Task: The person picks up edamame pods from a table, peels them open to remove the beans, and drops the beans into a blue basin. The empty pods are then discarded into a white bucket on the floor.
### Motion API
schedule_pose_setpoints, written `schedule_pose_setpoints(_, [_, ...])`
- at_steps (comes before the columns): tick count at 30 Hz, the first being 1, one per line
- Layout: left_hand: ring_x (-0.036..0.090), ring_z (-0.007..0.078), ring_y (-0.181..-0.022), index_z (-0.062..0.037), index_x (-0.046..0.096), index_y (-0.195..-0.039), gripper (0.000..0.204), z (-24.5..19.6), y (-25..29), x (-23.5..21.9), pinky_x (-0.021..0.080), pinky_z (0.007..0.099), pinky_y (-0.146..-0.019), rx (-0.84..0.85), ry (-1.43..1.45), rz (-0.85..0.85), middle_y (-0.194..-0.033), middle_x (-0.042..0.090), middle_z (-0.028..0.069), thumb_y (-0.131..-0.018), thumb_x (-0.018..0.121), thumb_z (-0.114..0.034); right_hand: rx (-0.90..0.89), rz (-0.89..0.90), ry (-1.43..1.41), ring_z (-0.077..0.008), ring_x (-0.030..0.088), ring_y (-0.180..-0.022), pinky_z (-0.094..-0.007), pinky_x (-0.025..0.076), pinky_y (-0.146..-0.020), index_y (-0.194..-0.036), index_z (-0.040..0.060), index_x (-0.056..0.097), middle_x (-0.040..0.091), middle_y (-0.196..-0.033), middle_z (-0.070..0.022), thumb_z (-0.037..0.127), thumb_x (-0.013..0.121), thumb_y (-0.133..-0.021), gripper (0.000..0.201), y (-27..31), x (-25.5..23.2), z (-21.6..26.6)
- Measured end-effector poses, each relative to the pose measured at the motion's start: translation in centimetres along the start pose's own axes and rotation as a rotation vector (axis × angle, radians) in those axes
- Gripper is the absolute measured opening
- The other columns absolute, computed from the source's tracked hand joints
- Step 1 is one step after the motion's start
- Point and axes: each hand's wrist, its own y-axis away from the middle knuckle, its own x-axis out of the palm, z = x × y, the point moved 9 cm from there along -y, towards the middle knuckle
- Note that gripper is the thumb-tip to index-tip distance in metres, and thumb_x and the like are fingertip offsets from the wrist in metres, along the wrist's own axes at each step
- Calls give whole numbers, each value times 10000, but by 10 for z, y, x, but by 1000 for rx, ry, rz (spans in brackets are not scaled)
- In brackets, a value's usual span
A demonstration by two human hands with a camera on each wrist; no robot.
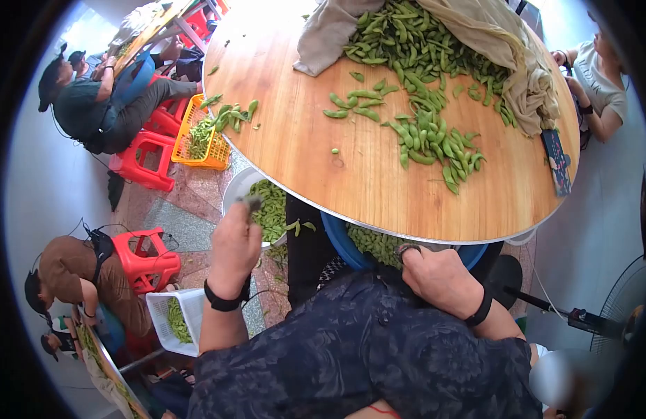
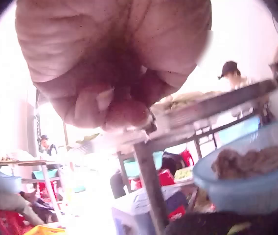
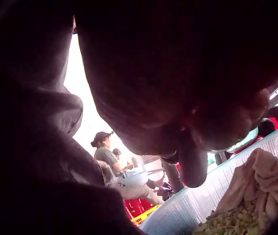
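My left hand point(image 1: 235, 248) is raised beside the white bowl point(image 1: 232, 187) of green pods point(image 1: 268, 209), its fingers curled, with a blurred grey patch at the tips. The left wrist view shows that hand point(image 2: 114, 63) from below, fingers bent inward; no held thing can be made out. My right hand point(image 1: 445, 279) hangs over the blue basin point(image 1: 335, 241) of shelled beans point(image 1: 374, 244). Something dark covers a fingertip there. In the right wrist view the hand point(image 3: 178, 98) is in deep shadow, fingers curled above beans point(image 3: 237, 223) and a cloth point(image 3: 266, 181).
Pods point(image 1: 434, 136) are heaped on the round wooden table point(image 1: 295, 146), with a cloth point(image 1: 525, 84) and a patterned dark box point(image 1: 557, 162). Left of it stand a yellow basket point(image 1: 218, 155), red stools point(image 1: 150, 159) and a white basket point(image 1: 190, 311). A fan point(image 1: 619, 311) stands right. Other people sit around.
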Motion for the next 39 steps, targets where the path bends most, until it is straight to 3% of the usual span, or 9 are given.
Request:
schedule_pose_setpoints(5, [592,324,-865,-13,589,-1016,217,-102,-68,8,470,416,-779,416,170,-85,-904,601,157,-802,574,-47,-26,-25,20,-283,581,-543,-365,475,-470,-789,53,506,522,-648,-103,111,626,-791,133,-5,-5,12])
schedule_pose_setpoints(11, [555,342,-923,1,570,-983,183,-112,-105,65,456,416,-841,593,-25,133,-953,568,169,-813,536,-57,54,-59,0,-295,580,-542,-373,475,-474,-774,54,501,529,-655,-109,123,624,-805,144,18,-11,-1])
schedule_pose_setpoints(17, [555,366,-901,15,556,-972,170,-116,-100,66,467,422,-808,537,-3,129,-911,550,190,-810,518,-15,124,-82,-91,-309,587,-565,-388,483,-494,-776,52,505,541,-669,-114,109,620,-803,131,29,-29,-15])
schedule_pose_setpoints(19, [561,366,-862,21,550,-969,170,-120,-94,59,473,410,-774,489,53,176,-883,544,191,-801,536,3,81,-264,-130,-317,592,-577,-395,486,-507,-791,49,519,552,-672,-119,93,615,-800,107,31,-52,-21])
schedule_pose_setpoints(23, [579,335,-873,4,566,-1028,269,-179,-27,54,478,384,-736,614,441,517,-908,557,168,-765,559,56,259,-382,-23,-318,610,-627,-407,481,-528,-901,39,502,566,-665,-149,79,575,-819,117,31,-80,-67])
schedule_pose_setpoints(29, [577,346,-845,2,564,-1016,295,-210,10,87,489,389,-717,806,484,499,-915,577,153,-729,632,10,217,-289,264,-324,620,-658,-394,503,-536,-914,23,473,573,-818,-180,92,552,-840,129,-16,-78,-74])
schedule_pose_setpoints(34, [596,318,-760,-9,576,-1045,262,-199,3,92,489,352,-673,683,564,514,-917,600,158,-789,634,-16,293,-357,248,-351,607,-696,-441,493,-585,-966,20,495,575,-822,-191,85,591,-807,197,-21,-66,-105])
schedule_pose_setpoints(37, [619,236,-769,-7,569,-1113,239,-191,-2,102,488,301,-689,449,666,658,-984,631,130,-878,588,-49,293,-448,90,-333,599,-665,-417,483,-576,-970,13,490,581,-796,-174,86,584,-814,196,-16,-79,-110])
schedule_pose_setpoints(39, [616,156,-776,9,544,-1171,261,-181,-3,121,481,249,-670,7,1180,813,-971,635,61,-956,539,-140,377,-404,-268,-323,585,-630,-389,478,-578,-1010,7,507,568,-749,-160,69,582,-823,211,-11,-80,-107])
